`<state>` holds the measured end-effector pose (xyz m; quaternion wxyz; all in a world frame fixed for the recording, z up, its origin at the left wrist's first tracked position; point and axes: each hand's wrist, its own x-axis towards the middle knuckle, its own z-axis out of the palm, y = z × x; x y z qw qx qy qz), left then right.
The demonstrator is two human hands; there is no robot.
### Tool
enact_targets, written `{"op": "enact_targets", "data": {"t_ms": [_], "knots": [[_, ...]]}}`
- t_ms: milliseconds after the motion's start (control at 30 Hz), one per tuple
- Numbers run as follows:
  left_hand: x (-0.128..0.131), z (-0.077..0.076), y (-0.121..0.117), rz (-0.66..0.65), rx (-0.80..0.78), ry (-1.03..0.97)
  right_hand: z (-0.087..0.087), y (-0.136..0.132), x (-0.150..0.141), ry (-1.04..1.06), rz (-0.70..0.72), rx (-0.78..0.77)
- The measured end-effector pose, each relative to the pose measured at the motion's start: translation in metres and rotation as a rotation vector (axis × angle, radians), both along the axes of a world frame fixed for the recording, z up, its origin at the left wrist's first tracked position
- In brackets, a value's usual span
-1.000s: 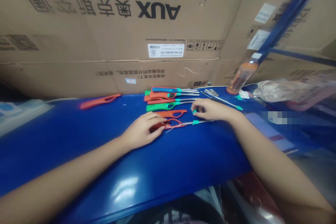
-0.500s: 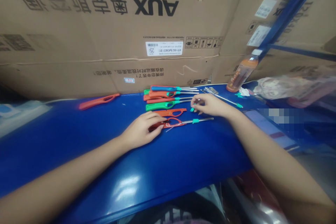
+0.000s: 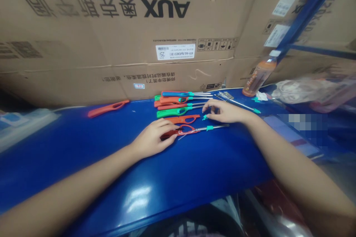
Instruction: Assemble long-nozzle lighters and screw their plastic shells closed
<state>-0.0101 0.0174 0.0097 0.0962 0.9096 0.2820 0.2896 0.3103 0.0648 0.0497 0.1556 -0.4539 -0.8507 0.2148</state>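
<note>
My left hand (image 3: pixel 152 139) is closed over the handle end of a red long-necked lighter (image 3: pixel 187 129). Its casing looks opened up, with a thin pale tube at the trigger loop and a teal collar (image 3: pixel 209 128) on the metal neck. My right hand (image 3: pixel 224 111) pinches a small teal plastic piece (image 3: pixel 205 117) at its fingertips, just above that neck. Between the hands lies an orange-red casing half (image 3: pixel 189 119). Behind it are a green lighter (image 3: pixel 172 112), a blue-topped lighter (image 3: pixel 175 94) and several red ones.
A separate red casing piece (image 3: pixel 107 109) lies at left on the blue table (image 3: pixel 172 177). Metal rods (image 3: pixel 241 105) lie behind my right hand, near an orange drink bottle (image 3: pixel 260 76). A phone-like screen (image 3: pixel 292 137) is by my right forearm. Large cardboard boxes (image 3: pixel 111 44) stand behind.
The view has shifted slightly. My right hand has turned a little, and the teal piece at its fingertips shows more clearly. My left hand stays on the red lighter.
</note>
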Motion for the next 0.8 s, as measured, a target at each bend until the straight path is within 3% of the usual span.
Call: {"op": "enact_targets", "data": {"t_ms": [233,333,400,533,800], "knots": [[-0.001,0.001,0.0,-0.002,0.0,0.008,-0.017,0.004,-0.014,-0.051,-0.038,0.04],[0.0,0.001,0.0,-0.003,0.0,0.009,-0.015,0.004,-0.011,-0.061,-0.067,0.152],[0.0,0.001,0.0,-0.005,0.001,0.01,-0.009,0.001,-0.007,-0.065,-0.08,0.122],[-0.001,-0.002,0.001,-0.006,-0.007,-0.001,0.002,-0.003,0.0,-0.148,-0.034,0.018],[0.003,-0.002,0.001,0.054,-0.116,-0.024,0.005,-0.027,-0.029,-0.058,0.19,0.12]]}}
